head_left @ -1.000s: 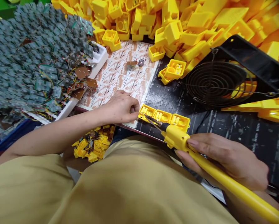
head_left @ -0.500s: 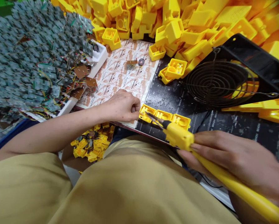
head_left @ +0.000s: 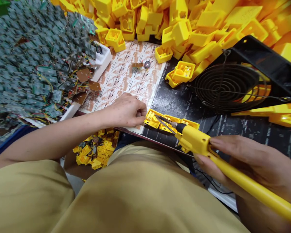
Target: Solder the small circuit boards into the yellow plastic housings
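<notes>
Several open yellow plastic cases stand in a row at the bench's front edge, the leftmost case (head_left: 152, 118) beside my left hand (head_left: 129, 110). That hand is closed, thumb and fingers pinched at the left edge of this case; the fingertips are partly hidden. My right hand (head_left: 252, 161) grips a yellow soldering iron (head_left: 196, 139) with a long handle. Its thin metal tip and a second thin rod beside it point left, over the leftmost and middle cases. The iron's body partly covers the cases on the right.
A large heap of green circuit boards (head_left: 26, 61) fills a white foam tray (head_left: 103, 64) at left. Yellow cases (head_left: 179, 32) are piled at the back. A black fan (head_left: 223, 87) stands at right. A small board with a round part (head_left: 147, 64) lies on the printed sheet (head_left: 126, 77). Below is a box of yellow parts (head_left: 99, 153).
My right hand has drawn the soldering iron slightly right and toward me, its tip now over the right side of the leftmost case. My left hand has stayed in place.
</notes>
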The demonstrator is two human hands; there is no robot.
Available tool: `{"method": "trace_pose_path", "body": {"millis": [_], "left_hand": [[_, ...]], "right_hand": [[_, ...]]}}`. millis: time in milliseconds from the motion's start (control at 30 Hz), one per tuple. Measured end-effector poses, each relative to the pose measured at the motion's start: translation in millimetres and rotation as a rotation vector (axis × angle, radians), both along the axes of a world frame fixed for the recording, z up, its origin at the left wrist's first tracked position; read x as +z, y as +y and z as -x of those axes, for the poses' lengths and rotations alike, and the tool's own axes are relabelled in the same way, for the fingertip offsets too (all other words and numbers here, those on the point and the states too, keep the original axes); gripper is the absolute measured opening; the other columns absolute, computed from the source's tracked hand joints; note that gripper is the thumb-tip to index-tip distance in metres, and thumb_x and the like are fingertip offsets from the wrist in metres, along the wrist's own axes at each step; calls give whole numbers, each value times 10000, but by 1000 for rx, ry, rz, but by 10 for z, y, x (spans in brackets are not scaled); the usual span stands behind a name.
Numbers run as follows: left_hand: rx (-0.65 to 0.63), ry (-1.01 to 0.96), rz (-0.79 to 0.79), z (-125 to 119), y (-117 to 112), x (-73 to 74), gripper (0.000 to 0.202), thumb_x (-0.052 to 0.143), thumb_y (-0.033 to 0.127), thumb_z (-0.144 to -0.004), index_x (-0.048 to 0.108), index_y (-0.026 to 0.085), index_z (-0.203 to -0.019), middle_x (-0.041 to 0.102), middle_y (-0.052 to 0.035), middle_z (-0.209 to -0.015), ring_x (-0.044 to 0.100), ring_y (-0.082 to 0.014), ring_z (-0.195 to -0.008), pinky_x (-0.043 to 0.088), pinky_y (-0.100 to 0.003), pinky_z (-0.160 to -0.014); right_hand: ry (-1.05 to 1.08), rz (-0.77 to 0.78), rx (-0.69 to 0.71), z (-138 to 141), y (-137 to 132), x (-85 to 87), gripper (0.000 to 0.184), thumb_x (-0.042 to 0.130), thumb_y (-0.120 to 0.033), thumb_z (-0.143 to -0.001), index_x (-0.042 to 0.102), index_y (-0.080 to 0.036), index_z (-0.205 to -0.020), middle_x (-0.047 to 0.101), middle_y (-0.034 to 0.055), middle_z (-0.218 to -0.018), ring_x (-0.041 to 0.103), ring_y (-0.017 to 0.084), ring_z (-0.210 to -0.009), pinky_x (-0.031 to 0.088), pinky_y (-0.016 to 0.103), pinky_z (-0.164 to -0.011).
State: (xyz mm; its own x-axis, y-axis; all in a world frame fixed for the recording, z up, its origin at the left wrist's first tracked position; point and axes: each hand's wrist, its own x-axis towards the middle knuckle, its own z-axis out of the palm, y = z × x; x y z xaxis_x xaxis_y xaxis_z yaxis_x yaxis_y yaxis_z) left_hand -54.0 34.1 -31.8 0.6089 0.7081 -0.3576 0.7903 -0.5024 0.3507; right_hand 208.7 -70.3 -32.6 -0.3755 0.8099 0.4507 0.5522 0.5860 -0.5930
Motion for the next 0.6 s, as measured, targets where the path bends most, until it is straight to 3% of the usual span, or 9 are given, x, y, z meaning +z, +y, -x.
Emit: {"method": "trace_pose_path", "body": {"millis": [100, 200, 300, 400, 600], "left_hand": [[5, 5, 22, -3, 2, 13, 140, 581, 212, -747, 717, 189, -769, 724, 12, -733, 627, -148, -715, 420, -305, -831], [2, 5, 33, -8, 1, 22, 140, 580, 213, -753, 717, 185, -766, 719, 11, -728, 623, -145, -721, 413, -295, -824], [-8, 2, 25, -9, 1, 27, 135, 580, 214, -753, 711, 182, -753, 710, 15, -710, 614, -135, -707, 404, -283, -809], [-21, -4, 19, -11, 7, 23, 135, 574, 212, -756, 704, 179, -741, 704, 14, -700, 604, -128, -689, 398, -276, -791], [-28, 6, 4, -16, 19, 6, 145, 576, 240, -754, 712, 188, -757, 704, 14, -704, 604, -139, -701, 396, -304, -818]], "right_hand": [[-42, -59, 50, 65, 40, 43, 87, 621, -298, -913, 592, -223, -880, 635, -2, -675, 619, 92, -583, 514, 177, -554], [-101, -137, 73, 133, 80, 45, 198, 591, -291, -931, 574, -210, -751, 628, 11, -642, 608, 78, -558, 516, 157, -570], [-90, -186, 143, 155, 115, 14, 128, 688, -222, -860, 584, -177, -803, 653, 21, -671, 616, 78, -580, 532, 164, -597], [-71, -192, 193, 99, 125, 7, 221, 780, -154, -760, 588, -152, -869, 663, 26, -713, 627, 96, -632, 550, 213, -616], [-97, -77, 96, -78, 81, 74, 100, 642, -251, -901, 559, -197, -890, 641, 16, -758, 595, 70, -657, 498, 201, -583]]}}
